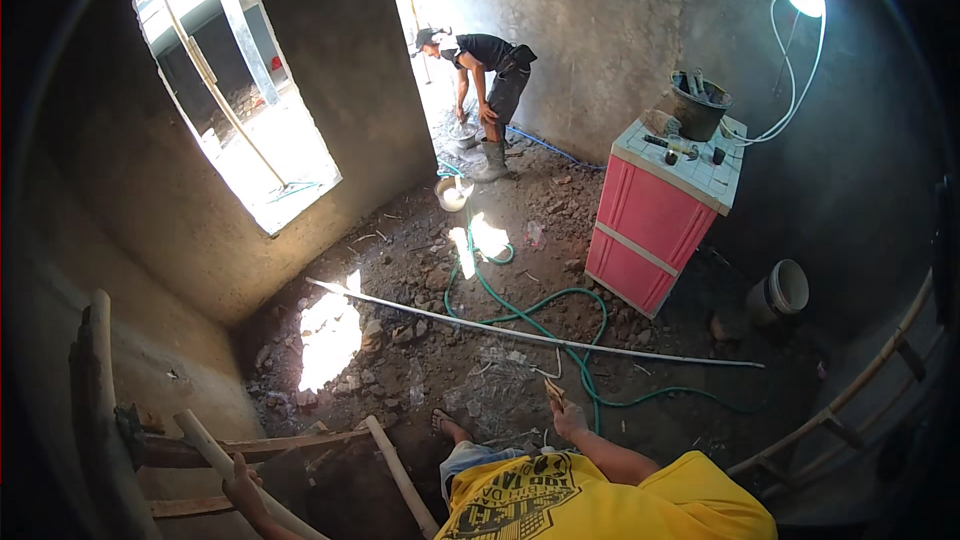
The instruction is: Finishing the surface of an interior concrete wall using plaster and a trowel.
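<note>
My left hand [243, 491], at the lower left, is closed against a pale round wooden pole [212, 452] that slants down toward me. My right hand [571, 421] reaches forward over the dirt floor, its fingers closed on a small flat tan piece [554, 392]. The piece is too small for me to tell its kind. Beyond that hand a green hose [520, 315] lies looped on the ground. A long thin white pipe [500, 326] crosses it. Another pale pole [400, 477] leans close to my legs, beside a wooden crosspiece [290, 443].
In the doorway another person [490, 65] bends over a small basin [463, 133]. A bucket [453, 193] stands on the rubble nearby. A pink cabinet [640, 225] carries a dark bucket [700, 108] and tools. A pale bucket [787, 287] and curved ladder [850, 410] are right.
</note>
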{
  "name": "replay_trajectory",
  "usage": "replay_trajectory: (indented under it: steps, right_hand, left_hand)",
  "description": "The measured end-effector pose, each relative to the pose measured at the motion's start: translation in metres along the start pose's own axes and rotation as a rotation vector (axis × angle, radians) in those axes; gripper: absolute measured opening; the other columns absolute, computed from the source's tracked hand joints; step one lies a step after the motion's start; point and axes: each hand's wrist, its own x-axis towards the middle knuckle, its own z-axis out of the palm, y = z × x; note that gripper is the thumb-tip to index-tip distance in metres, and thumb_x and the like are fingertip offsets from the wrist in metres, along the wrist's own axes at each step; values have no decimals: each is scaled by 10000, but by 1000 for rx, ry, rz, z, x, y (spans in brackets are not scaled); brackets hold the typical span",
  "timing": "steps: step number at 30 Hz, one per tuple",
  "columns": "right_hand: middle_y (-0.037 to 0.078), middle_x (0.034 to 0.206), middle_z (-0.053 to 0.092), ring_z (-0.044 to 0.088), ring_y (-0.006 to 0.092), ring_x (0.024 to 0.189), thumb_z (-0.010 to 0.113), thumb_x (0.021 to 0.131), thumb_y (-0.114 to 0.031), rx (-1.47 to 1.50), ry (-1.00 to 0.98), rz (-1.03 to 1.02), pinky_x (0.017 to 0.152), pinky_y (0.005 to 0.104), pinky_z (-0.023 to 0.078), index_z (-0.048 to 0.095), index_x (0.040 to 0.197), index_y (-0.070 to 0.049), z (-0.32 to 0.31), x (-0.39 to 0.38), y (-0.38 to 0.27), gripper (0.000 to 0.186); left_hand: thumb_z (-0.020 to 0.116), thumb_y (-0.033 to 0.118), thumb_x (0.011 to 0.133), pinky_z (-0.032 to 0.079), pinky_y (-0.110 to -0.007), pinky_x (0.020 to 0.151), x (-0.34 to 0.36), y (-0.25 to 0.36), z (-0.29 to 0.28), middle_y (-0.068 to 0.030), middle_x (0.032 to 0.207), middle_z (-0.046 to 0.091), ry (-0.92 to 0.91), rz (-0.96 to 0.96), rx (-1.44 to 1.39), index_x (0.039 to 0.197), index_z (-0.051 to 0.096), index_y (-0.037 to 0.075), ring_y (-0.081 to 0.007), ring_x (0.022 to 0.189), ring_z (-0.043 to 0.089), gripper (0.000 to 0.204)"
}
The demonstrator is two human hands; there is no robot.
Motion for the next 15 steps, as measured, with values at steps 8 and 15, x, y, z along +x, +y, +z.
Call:
replay_trajectory:
  steps: [8,15]
  right_hand:
    - [205,1024,572,526,351,972,400,887,-365,24,-30,32,803,412,411,541,1069,-17,-5,-4,-6,418]
    - [209,1021,570,523,357,974,409,881,-362,65,-26,7,801,420,411,542,1066,-16,-9,-11,-13,414]
  left_hand:
    - [610,311,809,310,-232,395,1,-1,0,7,501,371,2,24,-7,604,447,56,-89,411,361,366]
    - [615,316,799,333,-241,396,0,0,1,-2,484,388,8,32,-69,565,437,59,-94,408,383,390]
